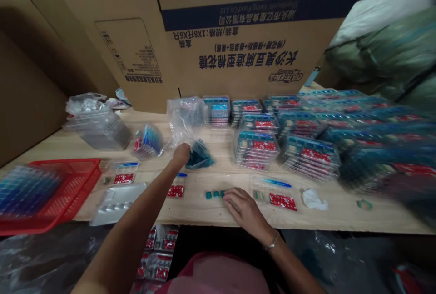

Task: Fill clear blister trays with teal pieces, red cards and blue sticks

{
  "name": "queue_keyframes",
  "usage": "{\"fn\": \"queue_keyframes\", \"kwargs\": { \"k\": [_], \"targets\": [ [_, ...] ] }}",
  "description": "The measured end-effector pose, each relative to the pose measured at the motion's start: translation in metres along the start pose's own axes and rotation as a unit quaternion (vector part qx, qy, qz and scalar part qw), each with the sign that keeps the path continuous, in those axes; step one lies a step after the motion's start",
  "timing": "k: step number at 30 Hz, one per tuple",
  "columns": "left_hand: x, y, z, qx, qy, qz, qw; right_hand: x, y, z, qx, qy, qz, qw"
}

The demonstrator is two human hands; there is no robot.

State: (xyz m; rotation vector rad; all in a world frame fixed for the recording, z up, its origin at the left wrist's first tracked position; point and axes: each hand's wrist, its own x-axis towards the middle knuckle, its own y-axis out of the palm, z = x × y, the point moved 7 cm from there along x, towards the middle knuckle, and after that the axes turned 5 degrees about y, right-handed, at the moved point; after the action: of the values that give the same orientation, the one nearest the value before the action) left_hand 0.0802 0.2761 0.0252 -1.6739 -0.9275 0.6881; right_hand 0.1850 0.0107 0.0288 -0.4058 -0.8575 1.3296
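Observation:
My left hand (182, 154) reaches to a clear plastic bag (186, 114) with a pile of dark teal pieces (200, 154) at its mouth. Its fingers are curled against the pile, and what they hold is hidden. My right hand (243, 212) rests on the table with loosely bent fingers, its fingertips touching the end of a short row of small teal squares (216, 194). Right of it lies a clear tray (265, 194) with a blue pen-like stick (276, 182) and a red patterned packet (282, 201). Another such tray is partly hidden behind my left forearm.
Stacks of filled trays (257, 148) cover the right side, blurred at the edge. A large cardboard box (190, 71) stands behind. On the left are a red basket (85, 166), stacked empty trays (102, 130) and a single tray (117, 201). Crumpled white tissue (314, 198) lies right.

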Motion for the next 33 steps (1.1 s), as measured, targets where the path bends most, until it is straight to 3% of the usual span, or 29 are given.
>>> {"fn": "queue_keyframes", "kwargs": {
  "k": [3, 7, 10, 16, 27, 33],
  "targets": [
    [-0.002, 0.008, 0.003, 0.015, 0.011, 0.015, 1.000, -0.003, -0.005, -0.004, -0.004, 0.014, -0.002, 1.000],
    [-0.013, 0.001, 0.009, 0.019, 0.017, -0.002, 1.000, 0.002, -0.005, -0.003, 0.000, 0.016, 0.003, 1.000],
    [-0.019, -0.001, 0.007, 0.014, 0.021, -0.019, 1.000, 0.013, 0.003, 0.006, 0.003, 0.000, 0.012, 1.000],
    [-0.012, 0.014, 0.000, -0.029, 0.030, -0.007, 0.999, 0.027, 0.019, 0.023, 0.002, -0.042, 0.032, 0.999],
    [-0.002, 0.016, 0.006, -0.143, 0.005, -0.012, 0.990, 0.023, 0.012, 0.007, 0.032, 0.002, 0.013, 0.999],
    [-0.017, -0.003, 0.005, -0.260, -0.006, -0.046, 0.964, 0.019, 0.006, 0.004, 0.043, 0.009, 0.001, 0.999]
  ]
}}
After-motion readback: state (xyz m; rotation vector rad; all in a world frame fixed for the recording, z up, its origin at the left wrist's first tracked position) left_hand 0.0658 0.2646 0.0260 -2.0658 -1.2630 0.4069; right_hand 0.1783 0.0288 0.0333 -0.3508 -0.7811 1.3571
